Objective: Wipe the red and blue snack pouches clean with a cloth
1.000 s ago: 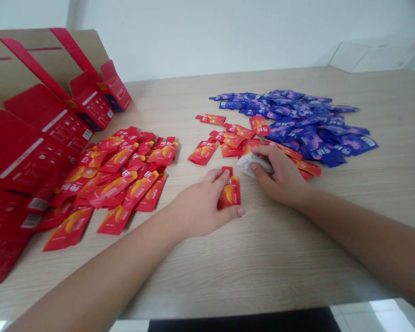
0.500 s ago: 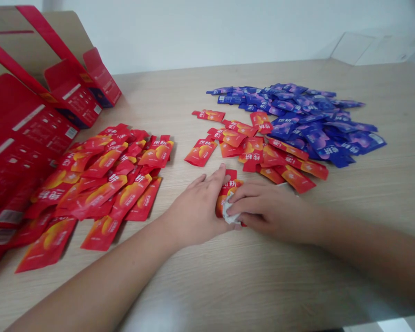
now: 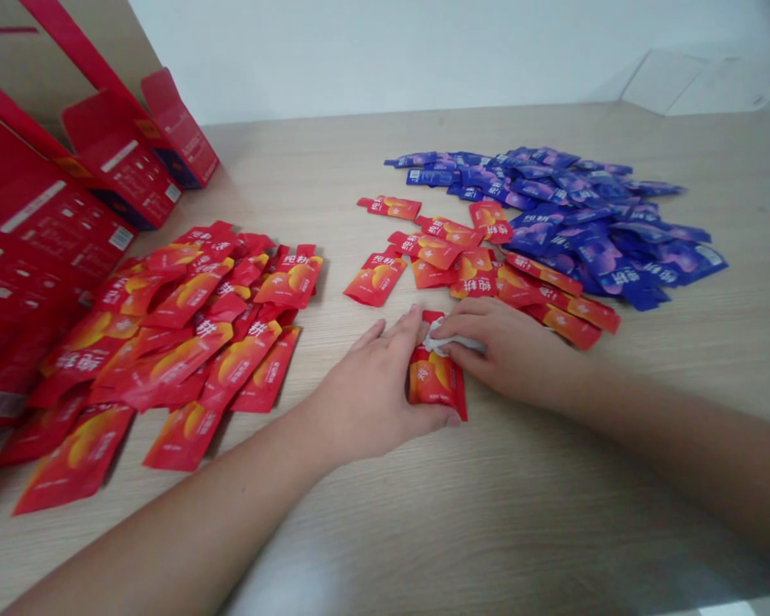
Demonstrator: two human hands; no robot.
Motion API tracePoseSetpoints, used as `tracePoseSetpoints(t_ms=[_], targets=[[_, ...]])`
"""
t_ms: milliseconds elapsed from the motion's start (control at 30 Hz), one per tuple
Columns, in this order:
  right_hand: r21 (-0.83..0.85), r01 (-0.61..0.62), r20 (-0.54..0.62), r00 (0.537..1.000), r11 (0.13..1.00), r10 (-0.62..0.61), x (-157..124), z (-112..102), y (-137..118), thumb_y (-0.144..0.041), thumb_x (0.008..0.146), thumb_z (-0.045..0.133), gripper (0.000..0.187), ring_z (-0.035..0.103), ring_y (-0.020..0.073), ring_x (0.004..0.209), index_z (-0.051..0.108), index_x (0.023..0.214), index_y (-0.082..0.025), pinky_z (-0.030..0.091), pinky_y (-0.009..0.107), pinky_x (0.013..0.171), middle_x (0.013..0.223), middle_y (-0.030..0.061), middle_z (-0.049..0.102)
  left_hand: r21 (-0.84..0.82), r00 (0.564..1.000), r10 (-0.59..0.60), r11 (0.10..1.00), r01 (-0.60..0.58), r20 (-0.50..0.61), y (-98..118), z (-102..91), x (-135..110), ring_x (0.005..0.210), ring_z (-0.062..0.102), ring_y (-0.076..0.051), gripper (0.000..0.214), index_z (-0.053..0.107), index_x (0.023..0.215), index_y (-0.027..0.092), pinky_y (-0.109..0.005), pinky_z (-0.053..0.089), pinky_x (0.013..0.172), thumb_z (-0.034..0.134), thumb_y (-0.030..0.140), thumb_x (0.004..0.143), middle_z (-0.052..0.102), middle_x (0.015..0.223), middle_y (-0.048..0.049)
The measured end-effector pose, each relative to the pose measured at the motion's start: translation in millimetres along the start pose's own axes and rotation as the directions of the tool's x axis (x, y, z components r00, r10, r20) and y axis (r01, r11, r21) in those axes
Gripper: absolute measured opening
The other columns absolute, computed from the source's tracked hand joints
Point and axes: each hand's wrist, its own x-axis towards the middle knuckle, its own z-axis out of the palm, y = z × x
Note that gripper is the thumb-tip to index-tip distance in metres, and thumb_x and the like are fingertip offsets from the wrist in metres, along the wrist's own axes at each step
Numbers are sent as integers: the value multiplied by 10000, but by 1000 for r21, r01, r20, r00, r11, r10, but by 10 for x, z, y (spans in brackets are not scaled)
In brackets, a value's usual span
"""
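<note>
A red-and-orange sachet (image 3: 435, 379) lies face up on the table in front of me. My left hand (image 3: 378, 385) holds it along its left side, the thumb across its near end and the fingers at its far edge. In my right hand (image 3: 510, 346) is a crumpled white tissue (image 3: 449, 340), pinched in the fingers and pressed on the upper part of the sachet. Just beyond my hands lies a loose group of similar red sachets (image 3: 478, 274).
A larger heap of red sachets (image 3: 198, 325) is on the left. Behind it stand red boxes (image 3: 121, 162) with raised flaps. A pile of blue-purple sachets (image 3: 590, 222) lies at the back right. White clear-edged sheets (image 3: 664, 81) rest near the wall.
My right hand has moved the tissue from the sachet's near part up to its far part. The left hand keeps its hold. The view has shifted slightly.
</note>
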Motion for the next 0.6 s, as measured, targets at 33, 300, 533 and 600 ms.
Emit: tracePoseSetpoints(t_ms=[33,300,533,600], targets=[[-3,-3,8,1000,1000,3,12,-7,3,-234,1038,628,209,712,274,1095,803,1150,-255,558,454,999,1132,86,757,0,1000,7,1000,-7,1,-9,-6,-6,1597,402,-416,1239,178,1733,120,-556,402,1270,798,709,836,332,1758,-218],[29,19,32,999,999,-20,119,-24,-15,-229,995,659,180,705,269,1004,800,1105,-213,562,427,918,1038,90,744,81,994,105,991,-106,27,-84,6,-37,1653,313,-293,826,213,1719,89,-523,202,1358,426,600,1107,313,1765,-209],[213,179,247,941,960,-230,40,-158,-195,-152,970,699,122,708,239,1027,790,991,-231,542,402,956,1014,44,780,138,996,82,987,-87,44,-67,102,-72,1686,192,-338,982,256,1729,196,-581,126,1364,531,787,995,269,1792,-139],[222,172,242,944,960,-225,21,-154,-205,-171,980,708,110,706,237,1035,789,1009,-239,532,400,963,1021,41,776,130,996,82,988,-85,31,-56,104,-90,1685,196,-343,1013,241,1730,165,-583,134,1366,548,785,990,270,1792,-153]])
